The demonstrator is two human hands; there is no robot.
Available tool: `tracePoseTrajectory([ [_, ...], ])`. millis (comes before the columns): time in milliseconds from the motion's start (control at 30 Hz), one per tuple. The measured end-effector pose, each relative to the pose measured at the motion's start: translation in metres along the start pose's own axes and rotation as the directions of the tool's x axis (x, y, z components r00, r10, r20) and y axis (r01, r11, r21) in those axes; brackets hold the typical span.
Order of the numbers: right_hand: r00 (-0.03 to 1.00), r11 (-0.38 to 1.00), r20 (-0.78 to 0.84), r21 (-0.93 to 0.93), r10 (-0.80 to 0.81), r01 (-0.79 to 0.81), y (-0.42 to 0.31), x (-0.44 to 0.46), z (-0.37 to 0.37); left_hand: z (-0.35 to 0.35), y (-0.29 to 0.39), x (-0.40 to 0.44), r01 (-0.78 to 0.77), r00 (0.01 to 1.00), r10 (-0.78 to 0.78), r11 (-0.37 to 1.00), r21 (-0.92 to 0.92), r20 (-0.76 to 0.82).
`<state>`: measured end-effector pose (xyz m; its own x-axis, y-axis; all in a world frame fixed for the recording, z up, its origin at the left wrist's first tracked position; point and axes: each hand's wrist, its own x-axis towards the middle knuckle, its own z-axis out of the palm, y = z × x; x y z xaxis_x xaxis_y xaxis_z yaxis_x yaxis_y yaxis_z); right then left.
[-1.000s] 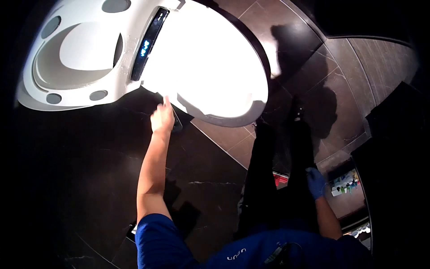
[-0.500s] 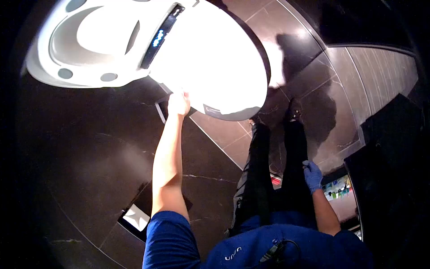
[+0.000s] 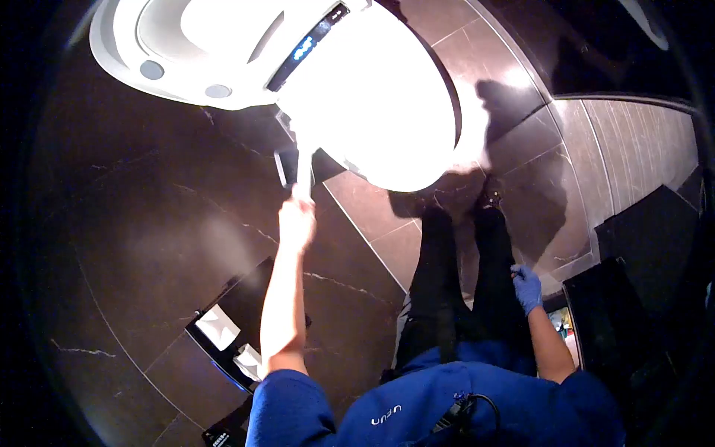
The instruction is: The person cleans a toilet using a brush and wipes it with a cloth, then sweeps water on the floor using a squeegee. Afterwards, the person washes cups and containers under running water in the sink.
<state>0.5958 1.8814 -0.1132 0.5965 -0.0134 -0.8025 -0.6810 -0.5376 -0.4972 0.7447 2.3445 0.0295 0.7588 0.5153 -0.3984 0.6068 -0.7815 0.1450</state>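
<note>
My bare left hand [image 3: 298,222] is closed around the lower end of a white, elongated thing [image 3: 304,167], too overexposed to identify. Its upper end meets the near side of a white toilet [image 3: 387,97], where glare hides any boundary. On the toilet, the seat [image 3: 160,93] with round grey pads is raised, and a dark panel [image 3: 305,48] shows lit blue digits. My right hand [image 3: 526,289], in a blue glove, hangs beside my right leg. Its fingers are curled together, and whatever they may hold is hidden.
A dark holder [image 3: 201,335] with two white paper pieces is on the left. Dark tiles [image 3: 171,246] with pale veins spread beneath my left arm. At right are a ribbed grey panel [image 3: 640,141] and a dark box-like shape [image 3: 611,320].
My left hand has drawn back from the toilet's edge toward my body, and the white elongated thing now shows beyond it. The view has shifted; my right hand stays by my leg.
</note>
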Motion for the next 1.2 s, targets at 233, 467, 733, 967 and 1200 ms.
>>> tracePoseTrajectory([
  [233,0.996,0.996,0.007,-0.033,-0.088,0.088,0.021,0.003,-0.016,0.054,-0.032,-0.031,0.169,0.974,-0.173,0.985,0.04,0.146],
  [467,0.998,0.994,0.021,-0.092,-0.058,0.06,0.028,-0.002,-0.03,0.092,0.037,-0.168,0.208,0.895,-0.117,0.963,-0.171,0.431],
  [733,0.998,0.977,-0.029,-0.206,0.047,-0.052,0.033,-0.024,-0.029,0.121,0.112,-0.053,-0.399,0.908,0.391,0.917,0.028,0.149],
  [967,0.988,0.985,-0.083,-0.102,0.129,-0.137,0.013,-0.053,0.022,0.141,0.018,0.085,-0.639,0.732,0.647,0.761,0.113,-0.214],
  [1200,0.969,0.929,-0.195,-0.308,0.152,-0.207,0.0,-0.074,0.108,0.136,-0.035,0.063,-0.449,0.742,0.289,0.885,0.128,0.605],
])
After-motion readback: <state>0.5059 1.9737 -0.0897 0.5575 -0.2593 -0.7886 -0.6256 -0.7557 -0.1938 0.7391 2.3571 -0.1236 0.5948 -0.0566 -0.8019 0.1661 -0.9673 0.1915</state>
